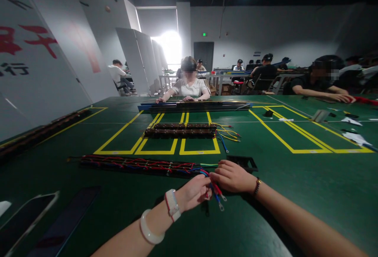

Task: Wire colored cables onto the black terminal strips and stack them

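Observation:
A long dark wiring assembly with red and blue wires lies across the table in front of me. Its red and blue wires, tipped with metal ring terminals, come out at the right end. My left hand is closed around these wires close to the end of the assembly. From the right, my right hand pinches at the same bundle, its fingertips almost meeting the left ones. A green wire runs just behind the fingers. Beyond my right hand lies a black frame-like part, partly hidden by it.
Two similar assemblies with yellow and blue leads lie inside yellow tape outlines on the green table. Dark strips lie farther back, before a seated person. Phone-like slabs rest at lower left. Another person works at right.

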Demonstrator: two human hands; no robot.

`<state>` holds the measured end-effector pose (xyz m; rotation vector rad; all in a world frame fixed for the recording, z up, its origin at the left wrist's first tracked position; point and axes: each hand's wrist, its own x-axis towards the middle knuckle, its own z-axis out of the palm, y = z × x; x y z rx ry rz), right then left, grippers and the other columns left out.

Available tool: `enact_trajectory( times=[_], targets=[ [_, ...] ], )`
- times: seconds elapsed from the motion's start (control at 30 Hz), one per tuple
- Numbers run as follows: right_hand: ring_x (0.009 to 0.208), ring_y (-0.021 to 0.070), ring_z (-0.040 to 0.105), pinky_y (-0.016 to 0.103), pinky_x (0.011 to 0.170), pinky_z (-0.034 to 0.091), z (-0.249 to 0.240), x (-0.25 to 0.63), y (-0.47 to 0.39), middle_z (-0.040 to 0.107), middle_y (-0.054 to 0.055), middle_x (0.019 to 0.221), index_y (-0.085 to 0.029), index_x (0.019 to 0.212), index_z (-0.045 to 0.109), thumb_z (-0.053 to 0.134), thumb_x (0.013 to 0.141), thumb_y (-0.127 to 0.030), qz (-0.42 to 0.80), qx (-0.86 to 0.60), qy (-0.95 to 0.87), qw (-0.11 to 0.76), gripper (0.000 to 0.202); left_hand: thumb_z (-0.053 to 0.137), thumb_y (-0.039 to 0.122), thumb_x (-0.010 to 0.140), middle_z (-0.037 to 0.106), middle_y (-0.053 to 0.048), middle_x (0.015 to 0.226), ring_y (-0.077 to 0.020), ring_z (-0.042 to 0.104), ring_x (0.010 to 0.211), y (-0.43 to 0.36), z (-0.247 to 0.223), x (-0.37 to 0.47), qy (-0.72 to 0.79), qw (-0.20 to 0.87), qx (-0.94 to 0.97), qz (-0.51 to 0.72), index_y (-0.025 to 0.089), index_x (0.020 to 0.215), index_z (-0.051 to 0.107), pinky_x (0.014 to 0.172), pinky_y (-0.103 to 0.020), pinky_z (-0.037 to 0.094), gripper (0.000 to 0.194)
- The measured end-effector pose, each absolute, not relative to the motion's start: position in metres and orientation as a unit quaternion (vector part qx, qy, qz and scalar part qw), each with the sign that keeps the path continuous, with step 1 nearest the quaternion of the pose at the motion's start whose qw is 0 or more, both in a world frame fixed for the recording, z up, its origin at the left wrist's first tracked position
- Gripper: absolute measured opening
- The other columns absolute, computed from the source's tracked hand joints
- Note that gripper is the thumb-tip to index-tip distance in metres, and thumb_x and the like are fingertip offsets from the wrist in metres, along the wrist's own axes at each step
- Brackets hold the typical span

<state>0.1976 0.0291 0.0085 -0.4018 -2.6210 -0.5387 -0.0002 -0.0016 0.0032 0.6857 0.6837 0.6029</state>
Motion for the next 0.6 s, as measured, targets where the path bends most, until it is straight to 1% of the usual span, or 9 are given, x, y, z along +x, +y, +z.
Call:
enact_trajectory(
  times=[0.07,0.17,0.23,0.3,0.37,0.47,0.53,0.6],
  targets=[
    [0.079,0.0149,0.056,0.035,0.088,0.043,0.01,0.2,0.028,0.064,0.004,0.084,-0.017,0.117,0.054,0.041,0.091,-0.026,-0.191,-0.132,-0.947,0.223,0.03,0.049,0.023,0.087,0.05,0.004,0.055,-0.0045,0.044,0.042,-0.001,0.002,0.001,0.324,0.838,0.329,0.29,0.016,0.076,0.046,0.043,-0.017,0.028,0.014],
    [0.077,0.0161,0.056,0.035,0.085,0.043,0.009,0.2,0.026,0.064,0.006,0.084,-0.015,0.119,0.052,0.038,0.093,-0.031,-0.175,-0.112,-0.948,0.24,0.034,0.044,0.028,0.09,0.056,-0.001,0.06,-0.0059,0.046,0.044,-0.001,0.002,0.001,0.319,0.839,0.333,0.291,0.014,0.08,0.05,0.043,-0.018,0.028,0.019],
    [0.074,0.0162,0.055,0.035,0.081,0.043,0.006,0.196,0.025,0.064,0.006,0.082,-0.015,0.115,0.054,0.035,0.095,-0.032,-0.143,-0.125,-0.945,0.265,0.032,0.041,0.032,0.091,0.06,-0.005,0.065,-0.0067,0.048,0.046,0.0,0.003,0.001,0.317,0.84,0.335,0.285,0.012,0.084,0.052,0.044,-0.019,0.03,0.024],
    [0.071,0.0156,0.054,0.033,0.078,0.042,0.007,0.188,0.025,0.063,0.005,0.078,-0.016,0.105,0.058,0.033,0.096,-0.032,-0.084,-0.179,-0.936,0.29,0.031,0.039,0.036,0.092,0.062,-0.007,0.068,-0.0063,0.047,0.044,-0.001,0.003,0.002,0.319,0.838,0.345,0.277,0.012,0.088,0.052,0.045,-0.019,0.031,0.028],
    [0.071,0.015,0.054,0.03,0.074,0.041,0.013,0.179,0.028,0.063,0.005,0.077,-0.018,0.093,0.06,0.032,0.097,-0.034,-0.006,-0.273,-0.911,0.308,0.033,0.036,0.038,0.093,0.064,-0.009,0.069,-0.0052,0.045,0.041,-0.001,0.004,0.002,0.329,0.833,0.35,0.276,0.014,0.089,0.049,0.045,-0.019,0.03,0.028],
    [0.069,0.0137,0.055,0.025,0.066,0.039,0.031,0.166,0.034,0.062,0.003,0.074,-0.018,0.08,0.059,0.029,0.098,-0.037,0.099,-0.399,-0.859,0.305,0.04,0.028,0.037,0.095,0.064,-0.009,0.069,-0.0052,0.045,0.041,-0.002,0.006,0.003,0.351,0.824,0.343,0.284,0.016,0.087,0.043,0.045,-0.018,0.029,0.028],
    [0.064,0.0125,0.055,0.023,0.06,0.036,0.044,0.156,0.039,0.061,0.001,0.069,-0.018,0.075,0.057,0.029,0.098,-0.039,0.125,-0.436,-0.846,0.281,0.042,0.024,0.036,0.096,0.064,-0.009,0.066,-0.0055,0.045,0.04,-0.002,0.006,0.004,0.357,0.824,0.339,0.281,0.016,0.085,0.041,0.045,-0.018,0.028,0.028],
    [0.06,0.0122,0.055,0.022,0.056,0.033,0.053,0.144,0.043,0.061,0.001,0.066,-0.018,0.074,0.055,0.029,0.098,-0.04,0.101,-0.455,-0.849,0.248,0.041,0.026,0.035,0.096,0.064,-0.008,0.065,-0.0057,0.045,0.04,-0.002,0.006,0.005,0.357,0.824,0.341,0.277,0.017,0.083,0.041,0.044,-0.018,0.027,0.027]
  ],
)
